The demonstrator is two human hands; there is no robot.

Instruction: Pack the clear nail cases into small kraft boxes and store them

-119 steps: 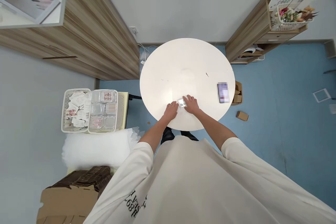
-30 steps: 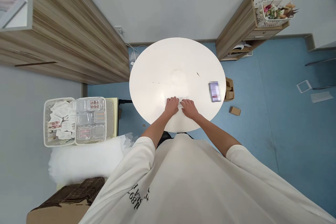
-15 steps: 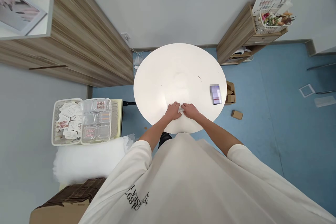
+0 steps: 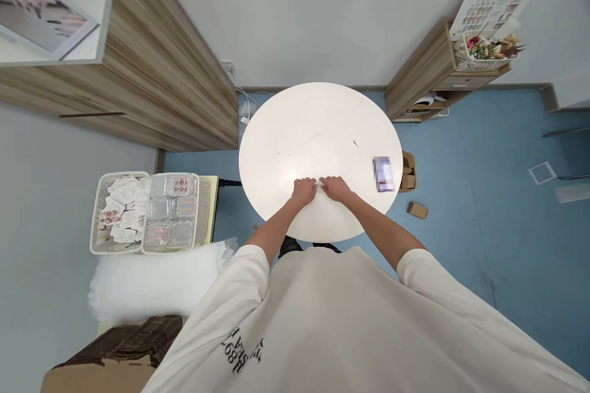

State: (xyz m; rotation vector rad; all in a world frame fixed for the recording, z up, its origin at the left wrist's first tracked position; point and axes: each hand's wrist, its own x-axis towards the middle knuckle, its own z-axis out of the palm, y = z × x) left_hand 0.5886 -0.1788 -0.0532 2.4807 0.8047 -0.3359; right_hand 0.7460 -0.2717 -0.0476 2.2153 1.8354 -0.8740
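My left hand (image 4: 305, 191) and my right hand (image 4: 336, 188) are close together over the near half of the round white table (image 4: 318, 116), fingers curled. Between them shows a bit of a small white strip-like thing (image 4: 318, 183), pinched from both sides. Most of it is hidden by the fingers and blends with the tabletop, so its exact kind cannot be told. On the table's right side, apart from my hands, lies a purple packet (image 4: 383, 174), blurred over.
Left of the table, white baskets (image 4: 203, 209) hold clear boxes and cards, beside a white plastic roll (image 4: 152, 282). A wooden cabinet (image 4: 184, 61) stands at the back left. Small cardboard boxes (image 4: 417, 210) lie on the floor at right, near a shelf unit (image 4: 424, 73).
My hands have moved slightly forward over the table, still close together, and less of the white strip shows between them. The view has shifted a little.
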